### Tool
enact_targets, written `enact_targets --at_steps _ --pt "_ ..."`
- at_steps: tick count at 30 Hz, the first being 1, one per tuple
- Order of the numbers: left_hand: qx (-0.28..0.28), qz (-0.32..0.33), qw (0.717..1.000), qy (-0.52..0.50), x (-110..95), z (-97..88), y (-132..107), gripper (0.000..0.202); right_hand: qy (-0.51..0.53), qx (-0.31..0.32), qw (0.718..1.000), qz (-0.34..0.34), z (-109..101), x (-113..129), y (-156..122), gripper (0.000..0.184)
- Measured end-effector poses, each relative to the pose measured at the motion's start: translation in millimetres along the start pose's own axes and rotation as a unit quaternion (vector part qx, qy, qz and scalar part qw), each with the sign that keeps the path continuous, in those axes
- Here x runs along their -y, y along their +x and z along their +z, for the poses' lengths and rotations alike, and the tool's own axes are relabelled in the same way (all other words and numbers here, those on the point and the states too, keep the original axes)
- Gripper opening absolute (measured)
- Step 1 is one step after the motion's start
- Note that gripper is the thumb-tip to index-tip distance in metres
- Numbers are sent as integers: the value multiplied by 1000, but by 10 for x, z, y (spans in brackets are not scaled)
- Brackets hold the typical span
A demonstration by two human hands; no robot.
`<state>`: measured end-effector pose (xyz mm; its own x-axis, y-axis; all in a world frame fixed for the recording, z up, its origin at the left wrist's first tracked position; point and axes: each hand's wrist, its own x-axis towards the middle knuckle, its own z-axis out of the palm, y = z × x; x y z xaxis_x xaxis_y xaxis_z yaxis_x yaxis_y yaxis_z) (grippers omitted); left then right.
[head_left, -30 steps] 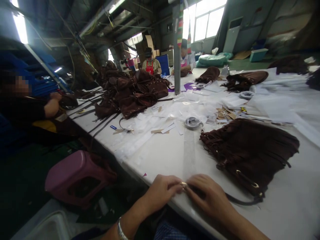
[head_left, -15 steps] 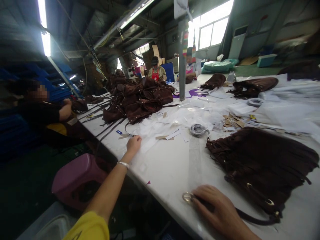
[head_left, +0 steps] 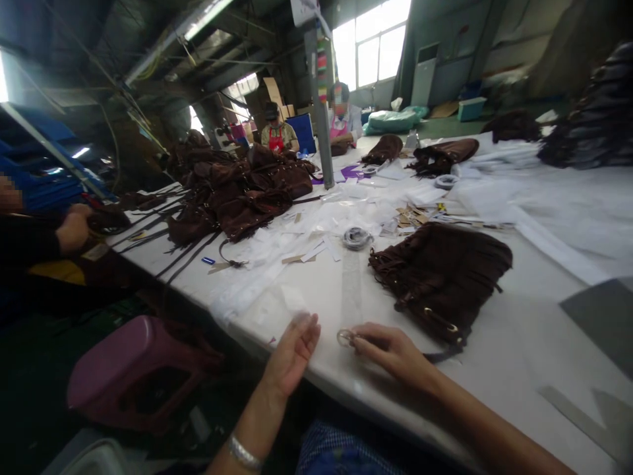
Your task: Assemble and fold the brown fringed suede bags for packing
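My right hand (head_left: pixel 383 349) is closed on the end of a dark strap, with a round metal ring (head_left: pixel 345 338) sticking out past the fingertips. The strap leads to a dark brown fringed handbag (head_left: pixel 445 284) lying on the white table. To its left, my left hand (head_left: pixel 294 353) is raised at the table edge, palm turned inward and fingers bent together. A small white sheet (head_left: pixel 294 298), blurred, shows at its fingertips and seems pinched there. My hands are apart, with the ring between them.
A heap of brown handbags (head_left: pixel 247 185) lies at the far left, near a metal post (head_left: pixel 324 119). A coil of grey strip (head_left: pixel 357 238), paper slips and plastic film lie mid-table. A purple stool (head_left: pixel 111 366) stands at left; co-workers sit around the table.
My left hand has come back from mid-table toward my right hand, now with the white sheet at its fingers. My right hand still holds the strap end. The view has swung right.
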<state>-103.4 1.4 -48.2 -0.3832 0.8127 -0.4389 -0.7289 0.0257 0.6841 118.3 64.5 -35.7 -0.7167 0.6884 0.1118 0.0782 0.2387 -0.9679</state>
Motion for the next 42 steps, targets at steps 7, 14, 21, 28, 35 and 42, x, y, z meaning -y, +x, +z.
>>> enact_targets --at_steps 7,14,21,28,35,42 --pt "104 24 993 -52 543 408 -323 18 113 43 992 44 -54 -15 -66 40" --pt "129 25 988 80 473 389 -351 30 120 -6 991 53 -25 -58 -60 45" --pt "105 55 965 234 225 338 -252 29 99 -90 991 27 -44 -88 -41 41" --pt "60 32 987 143 286 436 -147 32 139 -87 987 -3 -25 -99 -22 37" --pt "44 62 994 82 346 539 -52 22 117 -114 986 -18 -16 -130 -18 32" --pt "29 43 998 48 367 621 -37 12 2 -194 980 -33 14 -42 -51 25"
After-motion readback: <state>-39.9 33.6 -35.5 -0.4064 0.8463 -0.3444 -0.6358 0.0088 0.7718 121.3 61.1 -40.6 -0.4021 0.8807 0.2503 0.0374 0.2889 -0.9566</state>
